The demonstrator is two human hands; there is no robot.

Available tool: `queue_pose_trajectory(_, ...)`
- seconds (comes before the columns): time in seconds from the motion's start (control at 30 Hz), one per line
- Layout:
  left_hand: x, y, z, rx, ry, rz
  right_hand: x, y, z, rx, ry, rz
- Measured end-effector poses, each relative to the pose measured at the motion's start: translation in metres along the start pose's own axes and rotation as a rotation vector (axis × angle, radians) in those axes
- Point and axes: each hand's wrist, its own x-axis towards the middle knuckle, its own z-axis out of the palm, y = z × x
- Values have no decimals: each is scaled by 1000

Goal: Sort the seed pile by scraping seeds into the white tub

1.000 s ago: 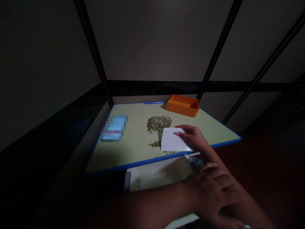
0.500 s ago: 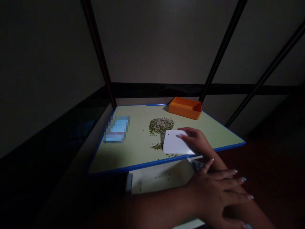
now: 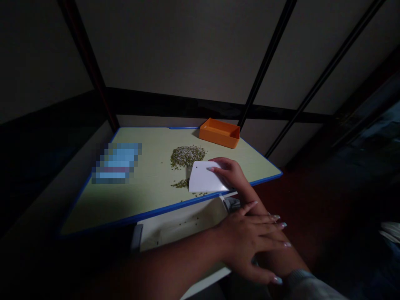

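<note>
My right hand [image 3: 229, 171] grips a white flat scraper [image 3: 204, 177], thumb on top, its fingers partly hidden behind it. The scraper is tilted over the front part of the table. Just beyond it lies a pile of small green beans or seeds mixed with white grains [image 3: 187, 155]. A smaller patch of green beans [image 3: 181, 183] sits at the scraper's left edge, and a few more are scattered near the table's front rim. My left hand [image 3: 250, 235] rests with fingers spread across my right forearm, holding nothing.
On the pale table [image 3: 140, 200] with blue edging, an orange open box [image 3: 219, 133] stands at the back right. A blurred-out blue item [image 3: 117, 163] lies at the left. Below the front edge, an open drawer [image 3: 175, 225] holds a few loose beans. Dark panels rise behind.
The view has turned to the right, so the table and everything on it appear farther left. Both hands keep nearly the same pose, and the scraper stays beside the pile.
</note>
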Motion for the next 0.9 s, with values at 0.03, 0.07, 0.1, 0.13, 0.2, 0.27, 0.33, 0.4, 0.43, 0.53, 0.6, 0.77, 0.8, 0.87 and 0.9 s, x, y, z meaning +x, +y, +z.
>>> queue_pose_trajectory(0.03,0,0,1,-5,3,-1,0,0,0,2,-2,-4)
queue_pose_trajectory(0.07,0,-1,2,-6,9,-2,0,0,0,3,-4,-9)
queue_pose_trajectory(0.1,0,-2,4,-6,18,-1,0,0,0,3,-5,-12)
queue_pose_trajectory(0.13,0,-2,5,-4,31,1,0,0,0,3,-3,-14)
queue_pose_trajectory(0.2,0,-4,7,1,64,6,0,-1,0,5,1,-12)
queue_pose_trajectory(0.27,0,-5,9,3,78,21,-1,-3,1,7,7,-8)
queue_pose_trajectory(0.33,0,-5,9,11,70,27,-2,-5,2,-4,9,-8)
queue_pose_trajectory(0.4,1,-4,9,22,51,39,-3,-6,5,-18,13,-14)
queue_pose_trajectory(0.43,1,-3,9,26,42,50,-3,-7,7,-20,17,-16)
queue_pose_trajectory(0.53,3,-1,9,31,23,93,-3,-9,12,-9,31,1)
queue_pose_trajectory(0.6,3,1,9,34,18,111,-3,-10,14,2,35,19)
queue_pose_trajectory(0.77,3,2,10,12,47,110,-3,-11,15,14,42,24)
queue_pose_trajectory(0.8,3,2,10,0,51,107,-3,-11,14,18,40,28)
queue_pose_trajectory(0.87,3,1,10,-29,45,100,-3,-10,14,24,40,37)
queue_pose_trajectory(0.9,3,1,10,-42,36,94,-3,-10,14,26,40,39)
